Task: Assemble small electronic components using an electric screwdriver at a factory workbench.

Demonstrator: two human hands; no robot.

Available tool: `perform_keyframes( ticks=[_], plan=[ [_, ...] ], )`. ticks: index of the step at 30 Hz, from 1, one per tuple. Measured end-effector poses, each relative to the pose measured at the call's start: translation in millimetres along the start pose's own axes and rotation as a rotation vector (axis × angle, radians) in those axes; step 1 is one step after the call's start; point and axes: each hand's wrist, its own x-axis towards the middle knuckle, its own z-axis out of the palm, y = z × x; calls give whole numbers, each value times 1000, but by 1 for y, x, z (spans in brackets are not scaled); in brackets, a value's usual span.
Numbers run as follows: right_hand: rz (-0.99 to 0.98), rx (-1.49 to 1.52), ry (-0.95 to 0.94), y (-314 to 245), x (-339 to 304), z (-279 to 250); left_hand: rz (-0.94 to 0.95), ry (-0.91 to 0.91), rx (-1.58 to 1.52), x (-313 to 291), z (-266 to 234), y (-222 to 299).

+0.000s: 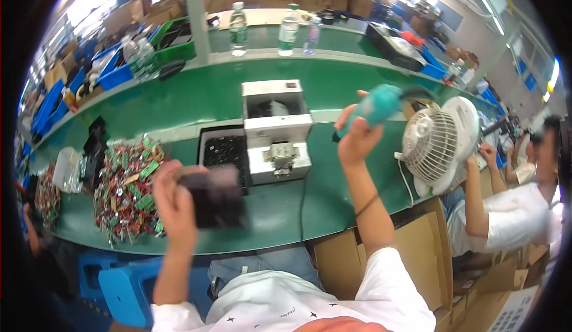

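Note:
My left hand [174, 198] is closed on the edge of a dark, flat rectangular piece [215, 198], smeared by motion, above the front of the green bench. Raised over the bench's right side, my right hand [359, 131] grips a teal handheld power tool [381, 103] with a dark end; its working tip is hard to make out. Between my hands stands a white box-shaped machine [277, 131] with a metal fixture on its front. Beside it sits a black tray [221, 147] of small dark parts. A heap of small circuit boards [128, 183] lies next to my left hand.
A white fan [434, 138] stands at the right, near a seated co-worker [506, 213]. Bottles [288, 31] line the shelf behind. Clear plastic containers [68, 170] lie at the left. Below are a blue stool [125, 293] and cardboard boxes [399, 260]. A cord crosses the bench front.

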Motion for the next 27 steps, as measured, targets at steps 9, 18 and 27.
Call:
perform_keyframes(
  ticks=[9, 18, 27],
  plan=[
    [-2, -609, -34, 30, -20, -23, -5, 61, 818, 229, -38, -131],
    [-8, -580, -14, 36, -34, -20, 316, 108, 400, 218, 26, -62],
    [111, -301, -45, 31, -33, 14, 516, -163, -90, 77, 73, 104]
  ],
)
